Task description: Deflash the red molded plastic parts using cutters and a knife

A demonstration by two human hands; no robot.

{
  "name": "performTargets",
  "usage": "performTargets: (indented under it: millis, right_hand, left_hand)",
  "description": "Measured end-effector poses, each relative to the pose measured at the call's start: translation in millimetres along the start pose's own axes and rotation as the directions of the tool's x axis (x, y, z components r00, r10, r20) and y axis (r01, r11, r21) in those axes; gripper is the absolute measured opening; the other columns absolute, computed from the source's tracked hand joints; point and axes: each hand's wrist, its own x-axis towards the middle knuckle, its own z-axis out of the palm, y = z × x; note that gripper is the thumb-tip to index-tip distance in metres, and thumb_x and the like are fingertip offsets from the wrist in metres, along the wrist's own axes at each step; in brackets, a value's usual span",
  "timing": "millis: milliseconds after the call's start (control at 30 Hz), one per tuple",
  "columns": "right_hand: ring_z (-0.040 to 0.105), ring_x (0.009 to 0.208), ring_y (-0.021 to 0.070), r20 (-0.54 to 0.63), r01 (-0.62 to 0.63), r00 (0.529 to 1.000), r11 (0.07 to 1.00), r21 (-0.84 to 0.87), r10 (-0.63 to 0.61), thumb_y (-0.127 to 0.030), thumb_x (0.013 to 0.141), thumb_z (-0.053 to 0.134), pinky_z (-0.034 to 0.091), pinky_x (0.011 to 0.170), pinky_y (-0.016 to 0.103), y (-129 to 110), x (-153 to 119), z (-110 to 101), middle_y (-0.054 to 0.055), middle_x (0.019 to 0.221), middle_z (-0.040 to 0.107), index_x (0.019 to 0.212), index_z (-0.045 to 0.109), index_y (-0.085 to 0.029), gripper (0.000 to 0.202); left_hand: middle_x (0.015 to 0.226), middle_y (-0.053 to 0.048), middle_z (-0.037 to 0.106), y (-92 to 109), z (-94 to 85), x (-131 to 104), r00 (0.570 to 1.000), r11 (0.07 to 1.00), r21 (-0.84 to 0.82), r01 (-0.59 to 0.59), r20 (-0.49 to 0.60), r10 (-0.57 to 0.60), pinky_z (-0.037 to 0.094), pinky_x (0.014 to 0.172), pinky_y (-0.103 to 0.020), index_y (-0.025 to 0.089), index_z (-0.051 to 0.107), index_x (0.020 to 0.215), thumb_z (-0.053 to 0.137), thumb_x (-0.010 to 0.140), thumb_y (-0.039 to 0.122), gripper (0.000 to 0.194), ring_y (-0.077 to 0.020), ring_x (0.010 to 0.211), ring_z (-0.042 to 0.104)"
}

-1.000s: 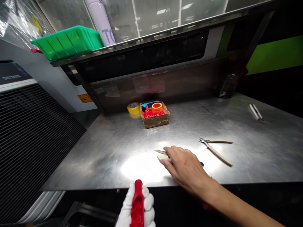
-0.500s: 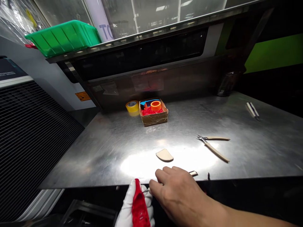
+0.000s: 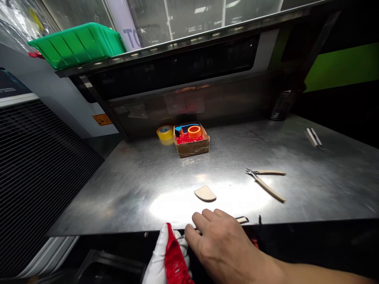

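Note:
My left hand (image 3: 156, 258), in a white glove, is closed around a long, curved red plastic piece (image 3: 175, 258) just below the table's front edge. My bare right hand (image 3: 222, 244) grips a slim tool with a thin metal tip (image 3: 179, 237), which meets the side of the red piece. Most of the tool is hidden by my fingers; a pale, black-edged end (image 3: 242, 219) shows behind the knuckles and may belong to it. Beyond my right hand, a flat beige fan-shaped piece (image 3: 205, 193) lies on the metal table (image 3: 133, 189).
Beige-handled cutting pliers (image 3: 266, 183) lie spread on the right. Farther back stand a cardboard box (image 3: 194, 149) with red and orange parts, a yellow tape roll (image 3: 165, 132) and a dark bottle (image 3: 280, 106). A black-and-white tool (image 3: 314, 138) rests far right; a green bin (image 3: 79, 45) sits on the shelf.
The red piece has turned slightly in my left hand, its lower end swinging right. My right hand and the tool tip have shifted a little left, and the whole view has drifted slightly.

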Motion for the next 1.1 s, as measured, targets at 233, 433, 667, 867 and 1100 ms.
performTargets:
  millis: [233,433,667,867,1100]
  right_hand:
    - [0.048,0.056,0.0187,0.046,0.000,0.999,1.000,0.011,0.000,-0.010,0.067,0.057,0.027,0.050,0.032,0,1,-1,0.003,0.066,0.055,0.069,0.054,-0.019,0.010]
    - [0.049,0.054,0.0191,0.080,0.014,0.997,1.000,0.008,-0.014,-0.011,0.068,0.059,0.028,0.048,0.032,-1,-1,-1,0.003,0.065,0.054,0.068,0.055,-0.018,0.008]
    - [0.053,0.054,0.0198,0.379,0.025,0.925,1.000,0.011,-0.028,-0.017,0.074,0.062,0.021,0.042,0.031,-2,5,-8,0.005,0.065,0.057,0.070,0.058,-0.017,0.005]
    - [0.053,0.050,0.0156,0.413,-0.167,0.907,0.971,0.168,0.084,-0.026,0.088,0.051,0.018,0.044,0.031,12,8,-20,0.003,0.066,0.061,0.072,0.058,-0.018,0.020]
    - [0.053,0.059,0.0120,0.445,-0.438,0.861,0.802,0.406,0.245,-0.029,0.088,0.053,0.028,0.052,0.024,31,4,-20,-0.003,0.069,0.061,0.073,0.051,-0.020,0.017]
  left_hand:
    - [0.048,0.006,0.041,0,4.7,0,0.995,0.994,-0.066,-0.091,0.031,0.094,0.038,0.042,-0.019,0.016,0.058,0.069,0.069,0.078,0.036,0.024,-0.0077,0.042,0.045]
    - [0.050,0.006,0.041,-1,-3.2,3,0.981,0.979,0.053,-0.195,-0.002,0.195,0.035,0.043,-0.020,0.018,0.052,0.062,0.073,0.071,0.044,0.035,-0.0085,0.044,0.045]
    - [0.055,0.003,0.051,-3,-1.9,1,0.899,0.840,0.342,-0.421,0.032,0.437,0.040,0.056,-0.024,0.017,0.057,0.065,0.070,0.071,0.051,0.038,-0.0111,0.051,0.047]
    - [0.056,0.002,0.051,1,0.3,2,0.919,0.880,0.268,-0.391,0.070,0.387,0.038,0.051,-0.021,0.017,0.055,0.063,0.072,0.067,0.053,0.041,-0.0098,0.049,0.045]
    - [0.049,0.007,0.036,4,-1.6,6,0.981,0.995,-0.010,-0.099,0.168,0.099,0.022,0.037,-0.017,0.019,0.048,0.064,0.058,0.077,0.058,0.043,-0.0038,0.035,0.027]
